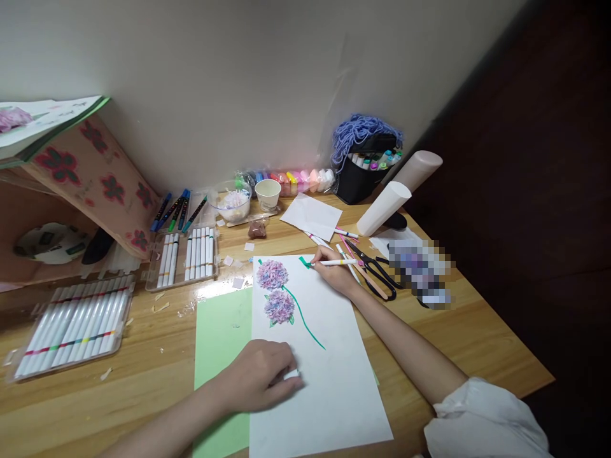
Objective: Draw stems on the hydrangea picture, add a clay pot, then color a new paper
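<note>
Two bare hands work over a white sheet (334,394) on the wooden tabletop (157,356). At the sheet's twelve o'clock, the right hand (333,276) has its grip closed around a white marker (338,262). Its long axis lies nearly level across the view, tip toward nine o'clock at a green patch (304,261), yellow-banded rear end toward three. The left hand (260,375) rests at the sheet's nine o'clock, fingers curled, its grip closed on a small white cap (291,374). Two pink-purple flower heads (272,275) sit at eleven o'clock; black-handled scissors (390,292) lie off the sheet at one. Any lettering on the marker is too small to read.
</note>
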### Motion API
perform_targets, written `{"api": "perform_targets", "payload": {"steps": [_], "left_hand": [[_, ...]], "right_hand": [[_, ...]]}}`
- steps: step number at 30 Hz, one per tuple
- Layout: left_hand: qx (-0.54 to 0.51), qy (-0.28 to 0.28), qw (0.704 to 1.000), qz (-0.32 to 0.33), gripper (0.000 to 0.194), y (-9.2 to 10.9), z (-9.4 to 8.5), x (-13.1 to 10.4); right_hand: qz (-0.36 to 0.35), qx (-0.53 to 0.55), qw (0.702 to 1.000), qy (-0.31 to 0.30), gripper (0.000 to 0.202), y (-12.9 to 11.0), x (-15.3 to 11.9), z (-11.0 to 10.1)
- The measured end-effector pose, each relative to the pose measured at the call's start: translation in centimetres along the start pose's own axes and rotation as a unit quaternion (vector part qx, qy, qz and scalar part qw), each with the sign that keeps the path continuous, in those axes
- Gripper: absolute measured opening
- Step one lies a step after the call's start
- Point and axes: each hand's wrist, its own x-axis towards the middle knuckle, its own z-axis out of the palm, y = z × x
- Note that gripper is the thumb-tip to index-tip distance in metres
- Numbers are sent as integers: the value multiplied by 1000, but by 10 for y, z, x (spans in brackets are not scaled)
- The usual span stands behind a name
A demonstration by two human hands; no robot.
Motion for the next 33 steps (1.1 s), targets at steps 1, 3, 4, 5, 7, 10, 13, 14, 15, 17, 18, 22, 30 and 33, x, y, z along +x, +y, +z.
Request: {"api": "perform_targets", "payload": {"steps": [1, 3, 4, 5, 7, 10, 13, 14, 15, 17, 18, 22, 30, 33], "left_hand": [[0, -1, 1000, 0, 20, 0, 0, 0], [0, -1, 1000, 3, 20, 0, 0, 0], [0, -1, 1000, 4, 20, -1, 0, 1], [-1, 0, 1000, 5, 21, -1, 0, 1], [-2, 1, 1000, 7, 21, -1, 0, 1], [-3, 6, 1000, 9, 21, -1, 0, 1], [-4, 7, 1000, 10, 21, -1, 0, 1], [-4, 6, 1000, 10, 21, -1, 0, 1], [-4, 6, 1000, 10, 21, -1, 0, 1], [-5, 6, 1000, 10, 21, -1, 0, 1], [-5, 6, 1000, 10, 21, -1, 1, 1], [-6, 4, 1000, 6, 21, -1, 1, 0], [-5, -6, 1000, -1, 21, 1, -2, 0], [1, -6, 1000, -4, 20, 2, -3, 0]], "right_hand": [[0, 3, 1000, -1, 9, 0, 0, 0], [1, 8, 1000, -3, 11, 0, 0, -1], [2, 10, 1000, -3, 11, 0, 0, -1], [3, 11, 1000, -2, 11, 0, 0, -1], [5, 13, 1000, 0, 12, 0, -1, -2], [7, 18, 1000, 11, 13, -2, -2, -3], [8, 25, 999, 30, 10, -4, -1, -2], [9, 27, 999, 33, 8, -4, -1, -2], [9, 27, 999, 33, 8, -4, -1, -2], [9, 25, 999, 27, 7, -4, 0, -1], [8, 22, 999, 23, 7, -3, 0, 0], [4, 5, 1000, 21, 6, 1, 0, 1], [-49, -35, 995, 84, 14, -13, -17, -17], [-73, -155, 977, 130, 24, -11, -39, -45]]}}
